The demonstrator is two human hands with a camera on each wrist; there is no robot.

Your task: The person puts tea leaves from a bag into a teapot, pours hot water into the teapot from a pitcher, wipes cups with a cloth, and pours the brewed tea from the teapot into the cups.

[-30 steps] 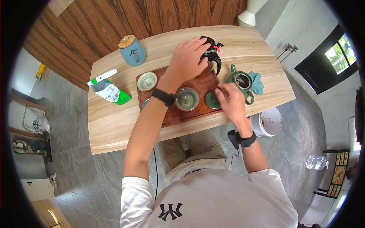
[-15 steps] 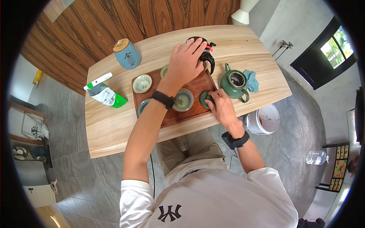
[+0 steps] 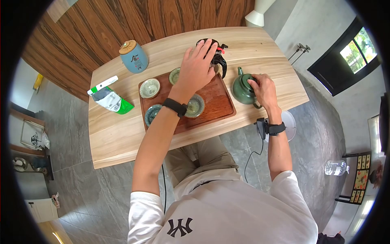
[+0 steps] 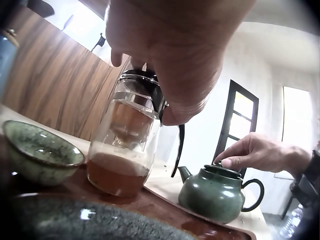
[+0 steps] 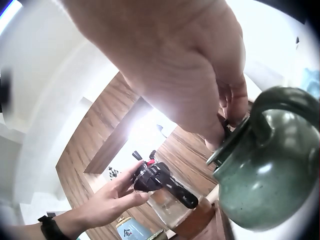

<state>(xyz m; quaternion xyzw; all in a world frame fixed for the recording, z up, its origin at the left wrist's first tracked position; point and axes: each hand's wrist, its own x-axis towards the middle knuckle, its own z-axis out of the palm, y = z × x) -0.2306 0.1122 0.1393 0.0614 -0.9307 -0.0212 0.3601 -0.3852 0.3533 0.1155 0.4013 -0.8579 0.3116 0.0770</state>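
Over the black top of a glass tea infuser pot (image 4: 120, 172) lies my left hand (image 3: 196, 73), its thumb and fingers spread around the lid. Reddish-brown tea fills the pot's lower part, and it stands at the tray's far right corner. My right hand (image 3: 266, 89) pinches the knob of the green teapot lid (image 3: 246, 83), which sits over the mouth of the green teapot (image 3: 239, 95). That teapot stands on the table right of the tray, spout pointing away. The fingertips on the knob are partly hidden in the right wrist view.
On the brown wooden tray (image 3: 215, 101) stand several glazed cups, among them a pale cup (image 3: 149, 88) and a cup with liquid (image 3: 196, 106). Left of it are a blue jar (image 3: 136, 60) and a green-white pouch (image 3: 113, 101). A white bucket (image 3: 289, 124) is below the table's right edge.
My right hand has picked up the green lid from the tray's right side and carried it right onto the teapot's mouth. My left hand has stayed on the infuser pot.
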